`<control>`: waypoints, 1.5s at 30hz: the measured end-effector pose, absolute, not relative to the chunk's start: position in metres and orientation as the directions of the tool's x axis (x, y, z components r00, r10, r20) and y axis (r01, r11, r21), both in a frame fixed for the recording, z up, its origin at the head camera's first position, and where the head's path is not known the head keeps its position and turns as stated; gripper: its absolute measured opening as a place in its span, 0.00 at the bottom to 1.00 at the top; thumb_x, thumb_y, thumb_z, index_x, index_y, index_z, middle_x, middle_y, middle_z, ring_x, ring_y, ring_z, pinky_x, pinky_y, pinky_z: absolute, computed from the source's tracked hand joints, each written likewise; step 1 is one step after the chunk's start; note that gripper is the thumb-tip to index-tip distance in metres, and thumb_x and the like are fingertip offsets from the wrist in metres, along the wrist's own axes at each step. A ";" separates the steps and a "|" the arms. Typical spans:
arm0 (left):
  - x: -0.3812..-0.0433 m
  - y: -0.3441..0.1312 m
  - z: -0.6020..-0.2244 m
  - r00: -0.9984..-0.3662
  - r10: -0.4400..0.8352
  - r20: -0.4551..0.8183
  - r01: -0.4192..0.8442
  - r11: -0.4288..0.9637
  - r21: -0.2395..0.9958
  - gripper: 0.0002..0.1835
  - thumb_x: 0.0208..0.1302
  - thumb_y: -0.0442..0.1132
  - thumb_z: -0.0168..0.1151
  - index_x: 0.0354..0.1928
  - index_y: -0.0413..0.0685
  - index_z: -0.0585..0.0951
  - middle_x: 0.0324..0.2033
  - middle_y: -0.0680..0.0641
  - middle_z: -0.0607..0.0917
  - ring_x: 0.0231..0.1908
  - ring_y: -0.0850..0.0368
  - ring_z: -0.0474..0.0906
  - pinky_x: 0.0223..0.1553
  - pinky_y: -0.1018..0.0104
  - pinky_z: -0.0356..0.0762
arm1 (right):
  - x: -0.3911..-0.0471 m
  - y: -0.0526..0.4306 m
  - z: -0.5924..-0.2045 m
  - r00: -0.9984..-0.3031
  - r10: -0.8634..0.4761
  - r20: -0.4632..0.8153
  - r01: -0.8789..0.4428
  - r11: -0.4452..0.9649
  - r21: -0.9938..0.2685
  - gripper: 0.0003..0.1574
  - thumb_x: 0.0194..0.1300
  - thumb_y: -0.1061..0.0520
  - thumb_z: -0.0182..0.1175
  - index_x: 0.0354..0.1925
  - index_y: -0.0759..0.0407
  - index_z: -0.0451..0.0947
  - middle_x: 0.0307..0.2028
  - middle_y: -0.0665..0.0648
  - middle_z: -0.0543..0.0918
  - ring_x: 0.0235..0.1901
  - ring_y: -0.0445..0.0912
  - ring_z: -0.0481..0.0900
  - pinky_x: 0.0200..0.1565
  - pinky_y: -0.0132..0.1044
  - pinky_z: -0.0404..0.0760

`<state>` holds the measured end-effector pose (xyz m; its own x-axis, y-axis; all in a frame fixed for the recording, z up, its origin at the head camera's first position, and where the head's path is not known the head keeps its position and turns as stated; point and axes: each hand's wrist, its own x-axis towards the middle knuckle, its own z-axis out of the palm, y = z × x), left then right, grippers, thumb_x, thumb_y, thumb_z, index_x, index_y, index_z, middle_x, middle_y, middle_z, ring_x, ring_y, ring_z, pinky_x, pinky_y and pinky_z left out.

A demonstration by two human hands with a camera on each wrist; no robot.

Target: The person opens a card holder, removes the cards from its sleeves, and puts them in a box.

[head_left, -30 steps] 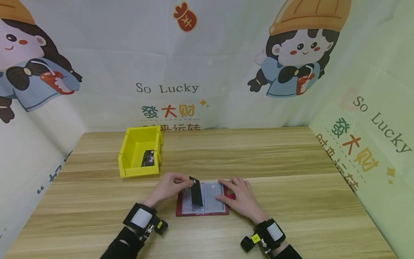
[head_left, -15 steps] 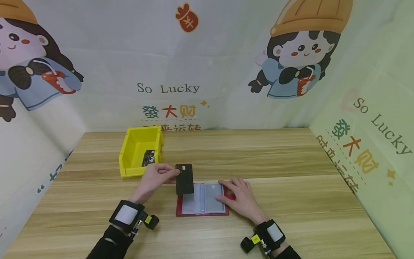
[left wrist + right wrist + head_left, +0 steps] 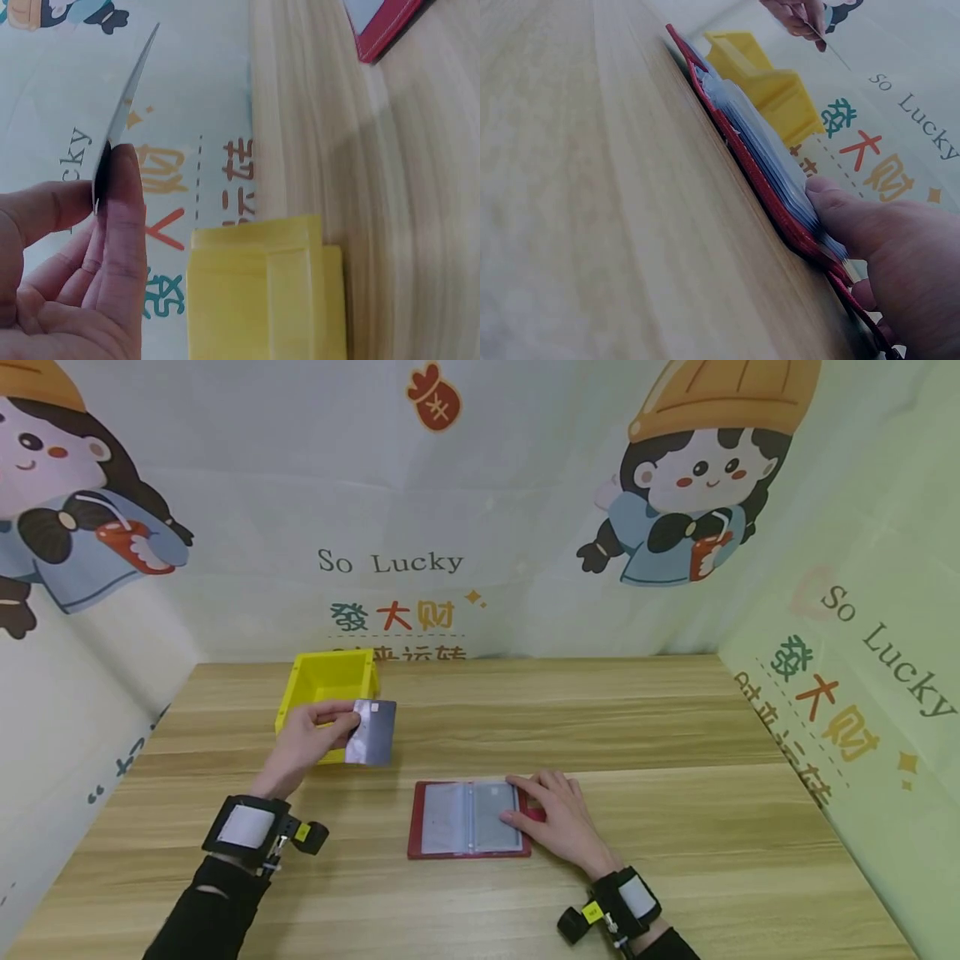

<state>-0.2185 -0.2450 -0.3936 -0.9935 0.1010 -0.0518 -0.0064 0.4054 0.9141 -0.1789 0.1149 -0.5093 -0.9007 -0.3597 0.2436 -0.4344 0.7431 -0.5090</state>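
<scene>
In the head view my left hand (image 3: 303, 739) pinches a card (image 3: 377, 735) between thumb and fingers, in front of the yellow bin (image 3: 333, 672). The card's face looks greyish and shiny, with a small pale square near its top. The left wrist view shows this card (image 3: 124, 109) nearly edge-on above the bin. A red card holder (image 3: 415, 839) lies open on the table with its clear sleeves showing. My right hand (image 3: 566, 827) holds its right side, and in the right wrist view the thumb (image 3: 832, 202) presses the stacked sleeves while other fingers sit at the cover's edge.
The wooden table (image 3: 637, 718) meets a printed cloth backdrop (image 3: 517, 510) at the back and sides. The yellow bin stands at the back left, its inside partly hidden behind my left hand and the card.
The left hand has carried the card from over the holder's left page, up and left to the bin. The card's face turned from black to shiny grey. The right hand stayed put.
</scene>
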 end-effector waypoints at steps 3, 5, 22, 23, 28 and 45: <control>-0.221 -0.249 -0.389 -0.995 0.082 -0.051 -0.008 0.452 0.892 0.26 0.77 0.40 0.53 0.70 0.33 0.69 0.58 0.29 0.79 0.43 0.64 0.80 0.43 0.76 0.81 | -0.180 0.115 -0.509 -0.903 -0.358 0.237 -0.429 0.746 -0.509 0.34 0.63 0.38 0.67 0.63 0.49 0.79 0.35 0.45 0.70 0.38 0.40 0.63 0.45 0.36 0.57; -0.224 -0.251 -0.387 -0.996 0.068 -0.056 -0.017 0.469 0.883 0.26 0.77 0.39 0.52 0.72 0.34 0.67 0.59 0.29 0.77 0.45 0.60 0.79 0.43 0.78 0.79 | -0.180 0.115 -0.509 -0.905 -0.358 0.229 -0.425 0.746 -0.512 0.34 0.63 0.38 0.67 0.63 0.49 0.78 0.34 0.45 0.70 0.38 0.40 0.63 0.45 0.36 0.56; -0.242 -0.258 -0.390 -0.974 -0.219 0.062 -0.063 0.523 0.850 0.23 0.72 0.28 0.50 0.67 0.35 0.71 0.63 0.31 0.77 0.52 0.45 0.75 0.36 0.82 0.68 | -0.180 0.115 -0.509 -0.907 -0.357 0.224 -0.422 0.759 -0.496 0.34 0.63 0.38 0.66 0.63 0.49 0.78 0.36 0.46 0.72 0.38 0.40 0.64 0.45 0.37 0.57; -0.243 -0.258 -0.391 -0.969 -0.232 0.086 -0.056 0.544 0.837 0.22 0.71 0.27 0.50 0.65 0.34 0.74 0.61 0.31 0.78 0.50 0.45 0.75 0.34 0.81 0.67 | -0.179 0.115 -0.509 -0.908 -0.357 0.220 -0.419 0.759 -0.498 0.34 0.63 0.38 0.66 0.63 0.48 0.78 0.36 0.46 0.72 0.39 0.40 0.64 0.45 0.37 0.57; -0.251 -0.256 -0.397 -0.960 -0.245 0.136 -0.056 0.644 0.763 0.21 0.66 0.22 0.48 0.59 0.31 0.79 0.55 0.29 0.80 0.42 0.43 0.71 0.32 0.68 0.66 | -0.179 0.115 -0.508 -0.911 -0.359 0.203 -0.412 0.760 -0.503 0.34 0.64 0.37 0.66 0.64 0.48 0.78 0.36 0.46 0.72 0.39 0.40 0.64 0.45 0.37 0.57; -0.268 -0.255 -0.425 -0.971 -0.232 0.061 -0.128 0.717 0.686 0.23 0.59 0.23 0.45 0.54 0.27 0.81 0.51 0.26 0.81 0.35 0.42 0.73 0.27 0.65 0.63 | -0.180 0.115 -0.511 -0.900 -0.361 0.245 -0.436 0.754 -0.491 0.34 0.63 0.37 0.67 0.63 0.48 0.78 0.37 0.46 0.72 0.39 0.40 0.64 0.45 0.36 0.57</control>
<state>-0.2681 -0.2546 -0.4249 -0.9707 -0.2323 0.0614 -0.1280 0.7165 0.6857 -0.1802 0.1155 -0.5109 -0.8998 -0.3606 0.2454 -0.4361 0.7543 -0.4908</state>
